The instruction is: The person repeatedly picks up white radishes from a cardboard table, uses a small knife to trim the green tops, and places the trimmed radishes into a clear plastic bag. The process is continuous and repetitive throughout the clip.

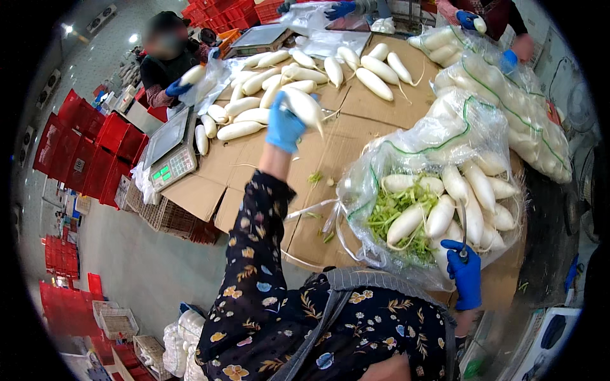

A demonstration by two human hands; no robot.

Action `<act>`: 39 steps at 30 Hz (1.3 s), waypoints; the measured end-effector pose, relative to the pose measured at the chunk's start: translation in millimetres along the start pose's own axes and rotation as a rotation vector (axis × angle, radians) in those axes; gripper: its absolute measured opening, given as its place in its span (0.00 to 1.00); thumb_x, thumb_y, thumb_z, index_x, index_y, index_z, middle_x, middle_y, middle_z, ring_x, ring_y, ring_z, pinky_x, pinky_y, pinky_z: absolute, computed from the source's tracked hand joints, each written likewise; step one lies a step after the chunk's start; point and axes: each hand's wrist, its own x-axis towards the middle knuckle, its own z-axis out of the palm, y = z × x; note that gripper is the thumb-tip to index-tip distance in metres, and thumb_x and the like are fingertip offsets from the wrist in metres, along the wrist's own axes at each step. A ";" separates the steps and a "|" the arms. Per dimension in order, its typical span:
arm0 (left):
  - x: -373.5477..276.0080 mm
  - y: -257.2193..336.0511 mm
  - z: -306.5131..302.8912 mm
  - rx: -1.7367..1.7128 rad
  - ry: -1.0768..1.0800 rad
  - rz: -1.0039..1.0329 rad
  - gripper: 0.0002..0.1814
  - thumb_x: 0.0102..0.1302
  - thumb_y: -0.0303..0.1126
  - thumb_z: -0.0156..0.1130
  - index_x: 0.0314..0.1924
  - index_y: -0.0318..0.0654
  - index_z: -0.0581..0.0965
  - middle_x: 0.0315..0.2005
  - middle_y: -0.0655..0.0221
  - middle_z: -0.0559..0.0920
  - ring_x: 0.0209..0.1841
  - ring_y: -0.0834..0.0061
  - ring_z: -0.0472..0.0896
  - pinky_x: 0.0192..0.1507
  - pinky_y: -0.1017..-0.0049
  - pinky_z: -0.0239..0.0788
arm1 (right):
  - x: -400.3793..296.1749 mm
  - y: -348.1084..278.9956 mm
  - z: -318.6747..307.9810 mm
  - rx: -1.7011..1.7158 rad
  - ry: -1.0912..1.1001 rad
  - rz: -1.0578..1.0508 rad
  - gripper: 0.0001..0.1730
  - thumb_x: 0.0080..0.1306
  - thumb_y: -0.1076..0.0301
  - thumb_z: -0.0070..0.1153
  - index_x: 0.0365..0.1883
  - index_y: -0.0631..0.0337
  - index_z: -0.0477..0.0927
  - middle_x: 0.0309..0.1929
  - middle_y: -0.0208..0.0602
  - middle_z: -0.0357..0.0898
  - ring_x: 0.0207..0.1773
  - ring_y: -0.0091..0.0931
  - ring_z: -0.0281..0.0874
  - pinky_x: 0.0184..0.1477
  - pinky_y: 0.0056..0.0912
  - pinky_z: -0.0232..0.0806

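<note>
My left hand, in a light blue glove, grips a white daikon radish by one end above the cardboard-covered table. My right hand, in a darker blue glove, is closed around the handle of a knife with a thin curved blade. The blade stands against daikons in an opened clear plastic bag with a green stripe. Cut green leaf stalks lie among the radishes in that bag. Beyond my left hand a loose pile of daikons spreads over the cardboard.
A digital scale sits at the table's left edge; another scale is at the far side. Filled daikon bags lie at the right. Across the table, a co-worker's gloved hand holds a daikon. Red crates stand left.
</note>
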 end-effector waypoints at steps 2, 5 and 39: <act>26.8 38.8 -10.0 -0.139 0.097 0.196 0.33 0.64 0.45 0.55 0.61 0.29 0.62 0.56 0.49 0.70 0.58 0.52 0.70 0.64 0.57 0.61 | 2.8 -0.5 1.2 -0.008 0.021 -0.026 0.12 0.64 0.70 0.53 0.45 0.59 0.82 0.18 0.18 0.66 0.18 0.12 0.60 0.19 0.15 0.53; 25.0 47.8 31.1 -0.203 -0.002 0.174 0.27 0.66 0.40 0.51 0.61 0.34 0.63 0.59 0.51 0.67 0.64 0.52 0.64 0.63 0.49 0.60 | 2.7 1.6 1.6 0.048 0.060 -0.054 0.12 0.64 0.70 0.54 0.45 0.59 0.82 0.20 0.19 0.68 0.19 0.11 0.60 0.21 0.15 0.54; -166.2 -148.2 54.3 1.067 -0.697 -0.887 0.42 0.59 0.43 0.65 0.69 0.39 0.57 0.39 0.65 0.81 0.34 0.77 0.80 0.30 0.78 0.71 | -11.9 -3.5 38.0 0.076 -0.055 -0.153 0.14 0.65 0.72 0.56 0.49 0.56 0.81 0.27 0.18 0.73 0.24 0.10 0.62 0.26 0.14 0.59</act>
